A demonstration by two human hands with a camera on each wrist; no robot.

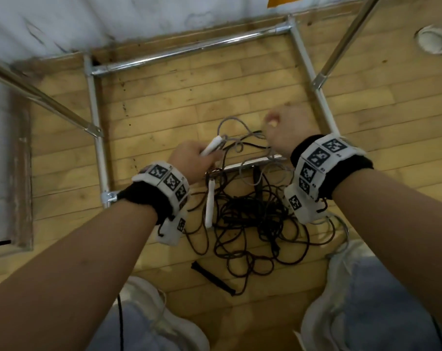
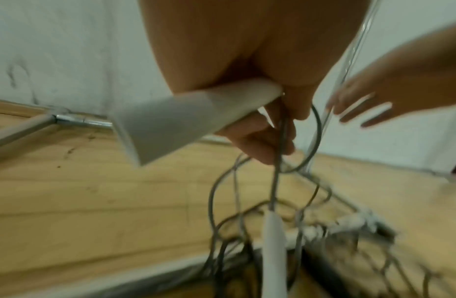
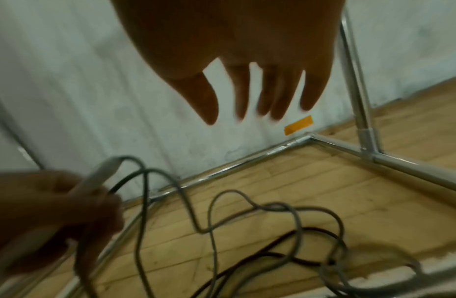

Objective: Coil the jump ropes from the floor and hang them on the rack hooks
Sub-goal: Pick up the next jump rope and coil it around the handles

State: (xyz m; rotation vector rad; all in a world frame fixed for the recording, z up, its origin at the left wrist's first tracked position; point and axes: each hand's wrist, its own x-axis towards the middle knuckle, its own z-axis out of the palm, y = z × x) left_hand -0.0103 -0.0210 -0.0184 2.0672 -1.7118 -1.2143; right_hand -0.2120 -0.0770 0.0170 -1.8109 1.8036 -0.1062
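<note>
Gripping one white handle of the grey jump rope, the left hand holds it above the wooden floor, the second white handle dangling below. Light, limp cord, probably snag-prone where its loops cross the black jump ropes heaped between the rack's base tubes. Fingers spread and empty, the right hand hovers over the grey loops; the stiff handles look the surest hold.

Grey jump rope with white handles, loops raised, black ropes tangled on floor
</note>
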